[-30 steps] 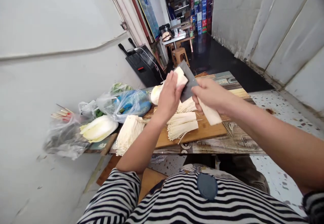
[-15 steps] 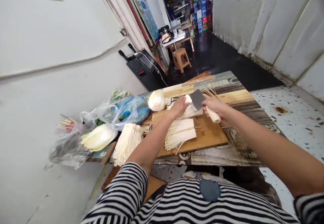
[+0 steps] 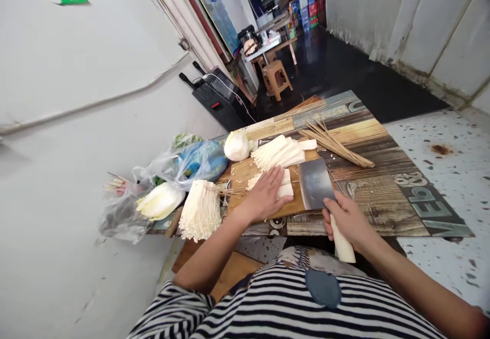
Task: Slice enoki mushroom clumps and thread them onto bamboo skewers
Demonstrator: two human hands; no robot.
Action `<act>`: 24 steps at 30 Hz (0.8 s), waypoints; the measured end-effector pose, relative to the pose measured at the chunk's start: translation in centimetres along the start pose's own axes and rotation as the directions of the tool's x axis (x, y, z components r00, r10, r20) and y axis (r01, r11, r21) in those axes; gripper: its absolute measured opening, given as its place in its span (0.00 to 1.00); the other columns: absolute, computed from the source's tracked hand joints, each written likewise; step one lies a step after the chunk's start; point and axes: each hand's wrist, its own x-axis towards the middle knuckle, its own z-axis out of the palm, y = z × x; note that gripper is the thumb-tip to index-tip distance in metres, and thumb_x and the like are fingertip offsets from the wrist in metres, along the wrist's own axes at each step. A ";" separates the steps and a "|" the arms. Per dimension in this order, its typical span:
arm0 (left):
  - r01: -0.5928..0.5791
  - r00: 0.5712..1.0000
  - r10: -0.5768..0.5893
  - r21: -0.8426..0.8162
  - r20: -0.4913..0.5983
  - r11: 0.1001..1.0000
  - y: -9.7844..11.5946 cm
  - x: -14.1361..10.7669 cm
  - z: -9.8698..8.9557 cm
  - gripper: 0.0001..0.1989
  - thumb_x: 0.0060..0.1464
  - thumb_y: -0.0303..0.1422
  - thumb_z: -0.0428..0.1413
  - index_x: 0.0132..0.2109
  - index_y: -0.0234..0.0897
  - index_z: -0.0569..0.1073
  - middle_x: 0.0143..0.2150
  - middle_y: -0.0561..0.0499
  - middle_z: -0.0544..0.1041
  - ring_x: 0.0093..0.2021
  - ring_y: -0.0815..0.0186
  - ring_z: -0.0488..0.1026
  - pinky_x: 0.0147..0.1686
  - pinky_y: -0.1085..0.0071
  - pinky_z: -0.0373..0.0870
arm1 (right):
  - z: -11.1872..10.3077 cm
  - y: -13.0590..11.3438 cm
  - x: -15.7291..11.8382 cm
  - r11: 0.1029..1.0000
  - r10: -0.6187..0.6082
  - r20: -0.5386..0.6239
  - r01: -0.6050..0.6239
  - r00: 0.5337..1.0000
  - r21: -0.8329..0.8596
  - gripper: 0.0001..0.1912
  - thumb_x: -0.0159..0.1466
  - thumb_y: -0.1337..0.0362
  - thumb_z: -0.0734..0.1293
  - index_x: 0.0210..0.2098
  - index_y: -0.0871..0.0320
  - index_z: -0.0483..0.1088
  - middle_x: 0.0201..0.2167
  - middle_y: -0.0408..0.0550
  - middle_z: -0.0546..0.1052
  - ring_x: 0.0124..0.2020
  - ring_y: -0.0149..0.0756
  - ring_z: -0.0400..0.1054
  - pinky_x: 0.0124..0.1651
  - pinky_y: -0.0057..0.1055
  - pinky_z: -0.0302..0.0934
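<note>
My left hand [image 3: 267, 196] lies flat, fingers stretched out, on the near bunch of enoki mushrooms [image 3: 285, 190] and hides much of it. That bunch rests on a wooden cutting board [image 3: 238, 174]. In my right hand [image 3: 346, 221] is a cleaver [image 3: 314, 182], gripped by its pale handle. Its broad blade is over the board's right end, just right of the bunch; whether it touches the board I cannot tell. Farther back on the board lies a second pile of enoki [image 3: 276, 152]. Left of the board, more enoki [image 3: 199, 211] sits with thin sticks running from it.
Thin wooden skewers [image 3: 340, 150] lie loose right of the board on the patterned table [image 3: 383, 196]. A round cabbage [image 3: 236, 146], a halved cabbage [image 3: 161, 201] and plastic bags [image 3: 209, 163] line the left side. A white wall stands beyond them. Farther off is a stool [image 3: 276, 78].
My left hand has moved from the far enoki pile onto the near bunch. The cleaver has come nearer to me, away from the far pile, its blade now at the board's right end.
</note>
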 end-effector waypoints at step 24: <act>-0.052 0.983 0.018 -0.177 -0.184 0.983 -1.9 0.8 2.8 0.24 0.65 0.41 0.45 0.63 0.32 0.56 0.65 0.33 0.59 0.67 0.56 0.56 0.63 0.51 0.57 | 1.3 0.8 1.2 0.991 0.094 0.091 -0.103 0.991 0.091 0.12 0.56 0.54 0.61 0.31 0.52 0.54 0.15 0.30 0.62 0.11 0.26 0.56 0.11 0.24 0.55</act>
